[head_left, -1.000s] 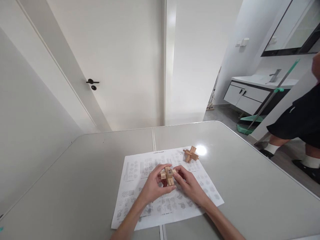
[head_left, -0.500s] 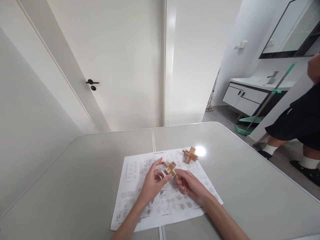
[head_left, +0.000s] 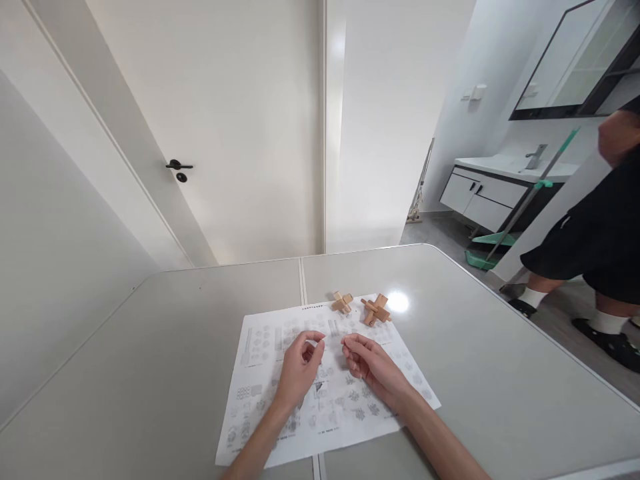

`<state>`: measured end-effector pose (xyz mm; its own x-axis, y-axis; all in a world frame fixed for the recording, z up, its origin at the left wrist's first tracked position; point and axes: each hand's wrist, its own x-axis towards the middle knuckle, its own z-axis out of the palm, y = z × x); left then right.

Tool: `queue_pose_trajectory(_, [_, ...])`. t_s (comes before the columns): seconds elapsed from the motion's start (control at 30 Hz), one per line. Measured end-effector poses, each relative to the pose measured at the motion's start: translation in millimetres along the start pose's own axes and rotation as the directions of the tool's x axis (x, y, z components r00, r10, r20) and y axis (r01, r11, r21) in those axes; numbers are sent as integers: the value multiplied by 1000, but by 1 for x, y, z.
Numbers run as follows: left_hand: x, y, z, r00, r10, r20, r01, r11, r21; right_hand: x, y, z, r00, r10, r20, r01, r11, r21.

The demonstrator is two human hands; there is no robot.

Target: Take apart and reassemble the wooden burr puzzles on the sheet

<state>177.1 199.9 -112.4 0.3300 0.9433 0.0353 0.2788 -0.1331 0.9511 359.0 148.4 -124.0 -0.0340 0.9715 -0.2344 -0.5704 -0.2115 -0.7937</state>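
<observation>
A small wooden burr puzzle of crossed pale pieces sits by the far edge of a printed instruction sheet. Close to its right is a larger, darker wooden burr puzzle with sticks poking out. My left hand hovers over the sheet, fingers curved and a gap between thumb and forefinger, holding nothing. Across from it, my right hand has its fingers curled and the thumb pressed to the forefinger, with nothing visible in them. Both hands are apart from the puzzles.
The grey table has a seam down its middle. Beyond it is a white door with a black handle. To the right stand a person in black shorts, a green broom and dustpan, and a washbasin cabinet.
The small burr puzzle has left my hands and is now farther away, near the sheet's far edge. My hands have moved apart slightly. The view has shifted a little.
</observation>
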Motion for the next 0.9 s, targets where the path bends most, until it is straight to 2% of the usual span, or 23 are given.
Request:
queue_pose_trajectory(0.2, [0, 2, 1, 1000, 11, -1, -11, 1000, 24, 2, -1, -2, 999, -40, -22, 41, 999, 35])
queue_pose_trajectory(0.4, [0, 1, 2, 1000, 15, 11, -16, 1000, 16, 4, -2, -9, 991, -89, -96, 99, 990, 100])
queue_pose_trajectory(0.6, [0, 3, 2, 1000, 8, 7, -8, 1000, 11, 9, -4, -20, 984, -113, -141, 143, 962, 234])
queue_pose_trajectory(0.9, [1, 0, 0, 1000, -1, 30, 1, 1000, 8, 16, -3, -35, 984, -132, -122, 174, 872, 457])
